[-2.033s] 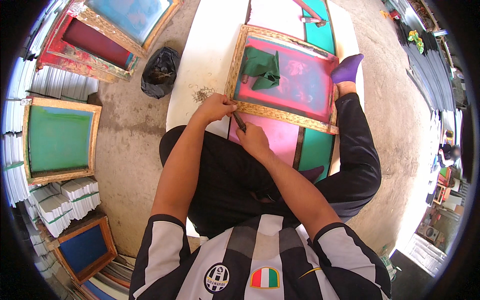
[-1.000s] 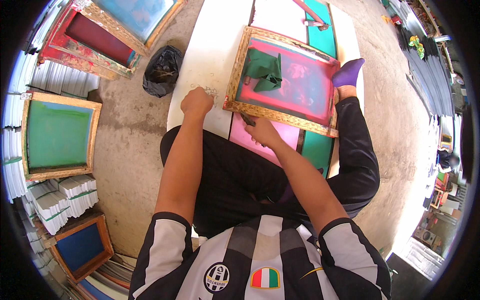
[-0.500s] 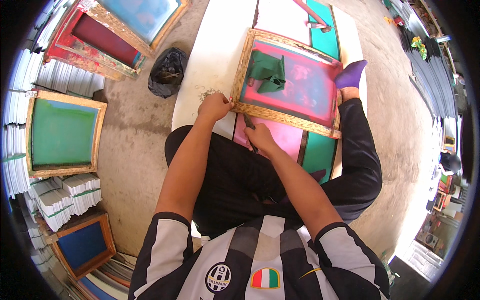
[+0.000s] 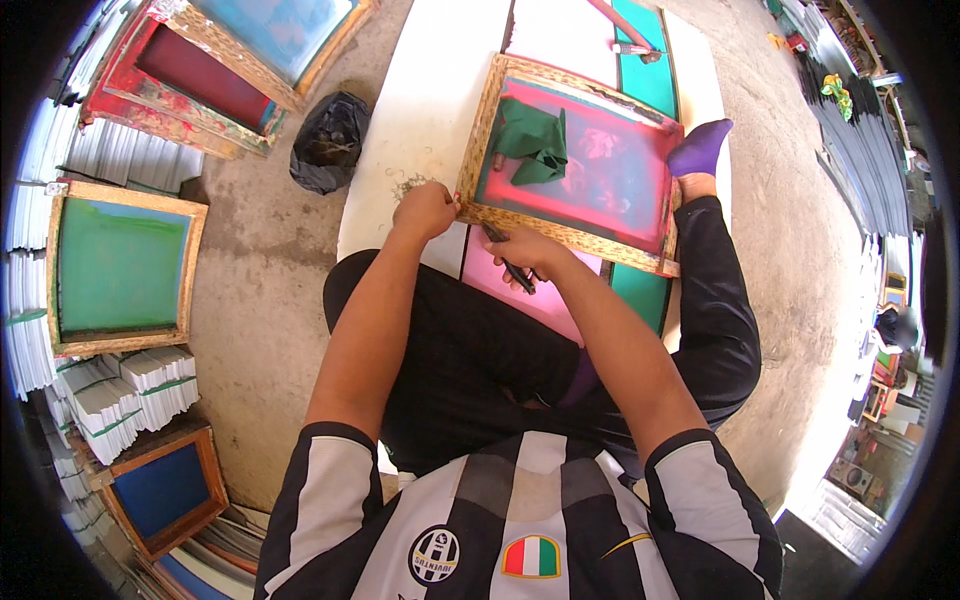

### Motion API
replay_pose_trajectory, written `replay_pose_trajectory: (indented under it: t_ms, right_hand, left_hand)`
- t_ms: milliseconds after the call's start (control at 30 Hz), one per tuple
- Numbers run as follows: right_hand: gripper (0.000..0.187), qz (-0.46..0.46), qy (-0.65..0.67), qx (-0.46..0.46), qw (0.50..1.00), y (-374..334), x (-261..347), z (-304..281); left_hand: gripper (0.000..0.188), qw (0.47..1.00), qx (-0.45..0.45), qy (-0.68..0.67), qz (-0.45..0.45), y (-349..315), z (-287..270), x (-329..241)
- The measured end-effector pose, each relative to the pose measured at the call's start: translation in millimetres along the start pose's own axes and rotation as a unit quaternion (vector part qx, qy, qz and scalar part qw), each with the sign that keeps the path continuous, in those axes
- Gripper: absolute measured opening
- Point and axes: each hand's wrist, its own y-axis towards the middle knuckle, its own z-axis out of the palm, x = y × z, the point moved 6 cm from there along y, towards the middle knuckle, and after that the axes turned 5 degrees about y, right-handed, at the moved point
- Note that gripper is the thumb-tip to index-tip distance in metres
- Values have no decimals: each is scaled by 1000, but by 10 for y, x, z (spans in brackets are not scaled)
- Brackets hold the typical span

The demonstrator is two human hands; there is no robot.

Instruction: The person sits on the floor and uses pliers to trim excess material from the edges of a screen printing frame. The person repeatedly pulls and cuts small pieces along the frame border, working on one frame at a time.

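Observation:
A wooden-framed printing screen (image 4: 560, 231) lies on the panel in front of me, its mesh stained pink and blue. On the mesh rests a crumpled dark green cloth (image 4: 540, 140). At the frame's near left corner my left hand (image 4: 426, 212) is closed in a pinch; a small reddish thing shows at its fingertips, too small to name. My right hand (image 4: 528, 253) grips dark pliers (image 4: 518, 277), their tip close to the near edge of the frame. The pliers' jaws are partly hidden, and I cannot tell what they touch.
A hammer (image 4: 630, 28) lies on the panel's far end. A black plastic bag (image 4: 328, 145) stands on the floor to the left. A green screen (image 4: 125, 270), other framed screens and stacks of white sheets (image 4: 130, 395) line the left side. My purple-socked foot (image 4: 698, 148) touches the frame's right side.
My right hand has shifted slightly right and turned, so more of the pliers' handles shows below it. My left hand stays at the frame's corner.

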Motion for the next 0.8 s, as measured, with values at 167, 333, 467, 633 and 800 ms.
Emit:
replay_pose_trajectory:
  t_ms: [167, 333, 467, 633, 800]
  right_hand:
    - [27, -126, 2, -49, 991, -32, -48, 43]
    - [27, -154, -6, -99, 983, 21, -154, 167]
    - [32, -209, -47, -196, 957, 140, -272, 257]
    - [38, -249, -120, -289, 916, 121, -221, 270]
    - [25, -174, -174, -170, 954, -240, 100, 106]
  left_hand:
    - [27, 1000, 0, -6, -3, -17, -10, -21]
    - [28, 1000, -17, -25, 7, -13, 7, 4]
    - [28, 1000, -12, -22, 2, 5, 9, 17]
    - [29, 999, -32, -37, 8, 23, 46, 59]
    - [29, 999, -26, -17, 19, 54, 51, 85]
